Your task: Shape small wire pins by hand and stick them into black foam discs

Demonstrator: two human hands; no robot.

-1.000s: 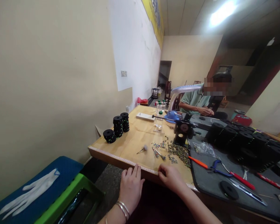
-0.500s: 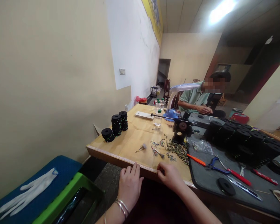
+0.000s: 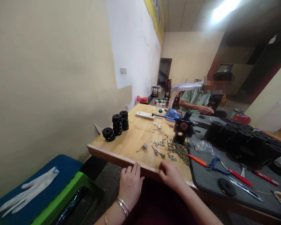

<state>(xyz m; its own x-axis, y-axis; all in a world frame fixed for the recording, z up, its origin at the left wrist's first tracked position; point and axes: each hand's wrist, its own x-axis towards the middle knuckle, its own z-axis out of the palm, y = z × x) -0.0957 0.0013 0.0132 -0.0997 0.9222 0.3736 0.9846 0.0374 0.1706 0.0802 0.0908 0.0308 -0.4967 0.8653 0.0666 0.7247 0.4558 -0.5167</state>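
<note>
My left hand (image 3: 130,179) lies with outstretched fingers on the front edge of the wooden table (image 3: 128,140), its fingertips on a paper measuring tape (image 3: 115,153) fixed along that edge. My right hand (image 3: 170,175) rests further right on the same edge, fingers curled in and closed; whatever they hold, if anything, is hidden. Just beyond it lie small brushes (image 3: 158,152) and a loose spread of tiny dark and shiny pieces (image 3: 179,150). Another brush with a grey head (image 3: 144,146) lies nearer the left hand.
Stacks of black foam spools (image 3: 117,124) stand at the left. A black clamp-like device (image 3: 182,128) sits mid-table. Pliers (image 3: 216,164), an orange-handled tool (image 3: 196,160) and many black spools (image 3: 234,134) cover the grey mat (image 3: 208,184). A co-worker (image 3: 196,103) sits across, near a lamp (image 3: 186,87).
My right hand has shifted very slightly to the right along the edge. My left hand stays in place; the view tilts a little.
</note>
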